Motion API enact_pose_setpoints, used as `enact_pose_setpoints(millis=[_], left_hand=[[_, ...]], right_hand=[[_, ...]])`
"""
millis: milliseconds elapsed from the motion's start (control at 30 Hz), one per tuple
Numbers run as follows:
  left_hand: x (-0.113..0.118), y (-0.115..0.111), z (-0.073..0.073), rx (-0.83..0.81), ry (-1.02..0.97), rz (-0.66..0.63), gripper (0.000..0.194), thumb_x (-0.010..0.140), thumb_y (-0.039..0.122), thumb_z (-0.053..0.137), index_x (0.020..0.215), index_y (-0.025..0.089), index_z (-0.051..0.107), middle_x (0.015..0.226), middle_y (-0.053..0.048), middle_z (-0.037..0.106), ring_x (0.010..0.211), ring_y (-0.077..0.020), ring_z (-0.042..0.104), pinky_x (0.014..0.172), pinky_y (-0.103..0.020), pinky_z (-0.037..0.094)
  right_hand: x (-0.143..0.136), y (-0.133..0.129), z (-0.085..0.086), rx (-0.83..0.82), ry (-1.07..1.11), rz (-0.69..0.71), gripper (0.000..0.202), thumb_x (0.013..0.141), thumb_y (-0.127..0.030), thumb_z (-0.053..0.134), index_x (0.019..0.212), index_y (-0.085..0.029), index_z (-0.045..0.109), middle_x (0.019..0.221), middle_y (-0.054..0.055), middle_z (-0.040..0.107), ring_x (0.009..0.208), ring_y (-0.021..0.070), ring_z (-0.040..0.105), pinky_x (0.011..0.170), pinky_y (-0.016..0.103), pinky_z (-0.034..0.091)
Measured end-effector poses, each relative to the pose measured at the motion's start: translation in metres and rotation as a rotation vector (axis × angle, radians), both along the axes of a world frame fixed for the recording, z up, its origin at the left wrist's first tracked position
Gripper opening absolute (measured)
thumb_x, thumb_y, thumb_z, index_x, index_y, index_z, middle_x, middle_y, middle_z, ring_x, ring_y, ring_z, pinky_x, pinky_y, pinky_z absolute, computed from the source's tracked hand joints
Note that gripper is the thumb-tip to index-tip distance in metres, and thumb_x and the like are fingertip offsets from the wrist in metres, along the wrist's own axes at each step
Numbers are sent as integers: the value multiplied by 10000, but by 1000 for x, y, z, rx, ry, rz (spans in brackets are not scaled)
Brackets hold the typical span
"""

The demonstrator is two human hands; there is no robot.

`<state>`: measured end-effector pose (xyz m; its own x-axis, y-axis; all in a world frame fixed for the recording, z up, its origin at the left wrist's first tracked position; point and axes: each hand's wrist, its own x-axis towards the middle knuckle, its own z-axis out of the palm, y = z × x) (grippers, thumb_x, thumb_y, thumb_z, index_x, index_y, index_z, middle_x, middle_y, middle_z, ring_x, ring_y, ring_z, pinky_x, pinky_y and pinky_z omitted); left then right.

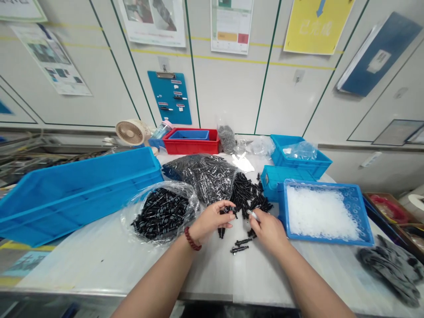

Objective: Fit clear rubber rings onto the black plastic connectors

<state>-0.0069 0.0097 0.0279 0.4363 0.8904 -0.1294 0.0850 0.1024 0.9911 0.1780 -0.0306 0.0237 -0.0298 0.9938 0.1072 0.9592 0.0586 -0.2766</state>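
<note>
My left hand (209,221) is closed around a slim black ribbed plastic part (229,209), pinched at the fingertips. Just to its right, my right hand (270,230) grips a small whitish cylindrical piece (253,214); its exact kind does not show. The two hands are apart, over the white table. Between and behind them spreads a pile of loose black parts (247,191). A few single black parts (240,249) lie nearer me. To the left, an open clear bag (194,201) holds many black parts with pale rings on them.
A blue bin (287,229) full of translucent white rings stands at right, with a grey cloth (391,269) in front. Behind the pile lies a full plastic bag (202,174). A long blue bin (82,176) is at left; a red bin (168,142) and small fan (130,131) stand farther back.
</note>
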Motion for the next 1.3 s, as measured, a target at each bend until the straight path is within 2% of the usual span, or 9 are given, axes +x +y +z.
enact_pose_setpoints(millis=[100,200,333,467,567,733,867,1100,1300], left_hand=[[5,-5,-4,332,275,-72,233,757,360,592,686,147,528,624,35,498,540,-91,500,536,-206,412],[14,-15,-10,666,631,-240,227,816,311,534,644,163,544,669,5,556,645,-133,531,621,-222,409],[20,-25,-16,771,868,-416,62,762,253,615,774,197,593,792,-12,627,723,-171,575,654,-233,413],[19,-25,-17,771,868,-411,88,789,141,516,831,196,571,843,-19,616,753,-171,577,677,-237,420],[16,-20,-12,695,717,-260,111,844,182,431,846,181,542,817,-21,593,718,-155,563,663,-239,424],[9,-11,-2,388,339,-8,168,829,265,428,851,157,556,611,29,525,495,-102,485,523,-210,415],[7,-6,0,287,248,120,234,773,304,479,872,142,616,690,-10,556,514,-109,507,471,-210,437],[9,-5,-5,228,253,55,158,702,240,567,785,135,651,580,7,593,463,-88,493,456,-189,432],[7,-2,-12,164,181,21,161,681,248,615,778,126,656,634,-21,640,588,-136,602,487,-196,473]], right_hand=[[1,1,-1,4,8,-6,227,886,-307,361,811,-203,548,692,11,619,618,140,530,517,239,189],[1,2,-3,-10,8,-15,205,887,-299,368,876,-202,549,726,17,629,633,146,537,527,241,196],[0,3,-4,-39,18,6,198,883,-245,372,978,-190,537,805,34,647,675,149,554,555,241,222],[0,3,-5,-24,15,46,211,903,-238,338,901,-179,540,778,38,636,673,145,550,564,241,229],[0,3,-6,-7,26,51,213,908,-248,338,849,-189,534,754,23,622,661,136,540,551,233,222],[1,2,-4,-17,41,40,210,894,-263,359,786,-198,528,685,4,597,619,132,514,513,233,189],[-1,0,-1,-37,35,54,201,873,-252,378,750,-202,528,673,-2,594,603,126,498,509,235,176],[-3,-1,-3,-72,0,155,164,845,-243,421,753,-198,548,712,3,608,626,119,501,526,239,169],[-2,-2,-3,-93,-1,201,158,840,-226,424,777,-187,564,717,14,612,627,121,497,544,248,176]])
